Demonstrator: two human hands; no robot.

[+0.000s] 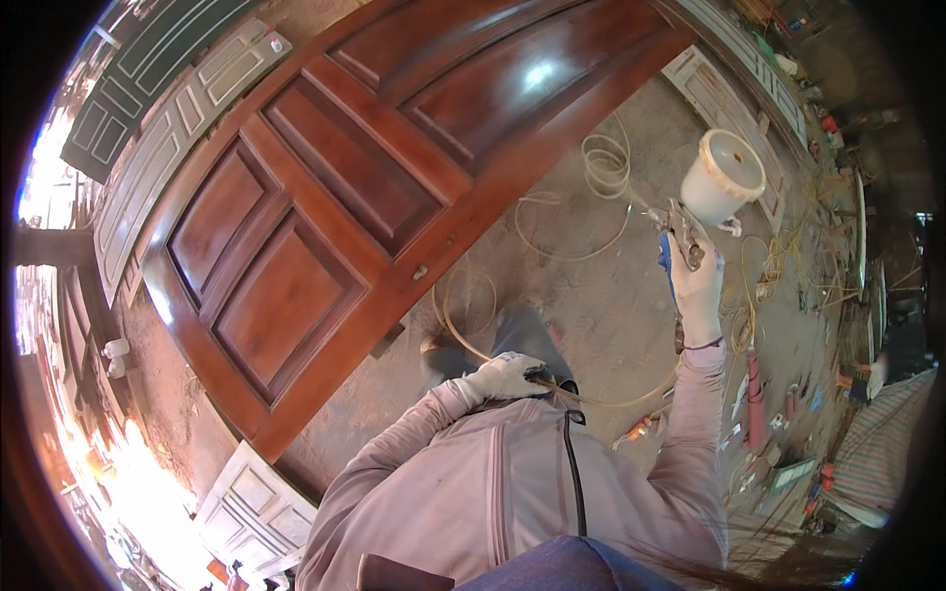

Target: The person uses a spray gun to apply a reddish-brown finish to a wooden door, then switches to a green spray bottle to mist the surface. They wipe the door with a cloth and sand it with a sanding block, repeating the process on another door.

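A glossy reddish-brown panelled wooden door lies in front of me, slanting from lower left to upper right. In a white glove, my right hand is closed around a spray gun to the right of the door's edge. A white cup with a yellowish rim tops the gun. A faint pale streak shows off the nozzle, toward the door. At my waist, my gloved left hand is curled round a thin yellowish air hose; its fingertips are partly hidden.
Loops of hose lie on the dusty floor beyond the door's edge. Grey and dark panelled doors stand at the far left, with a pale door at lower left. A red cylinder, tangled yellow hoses and clutter lie to the right.
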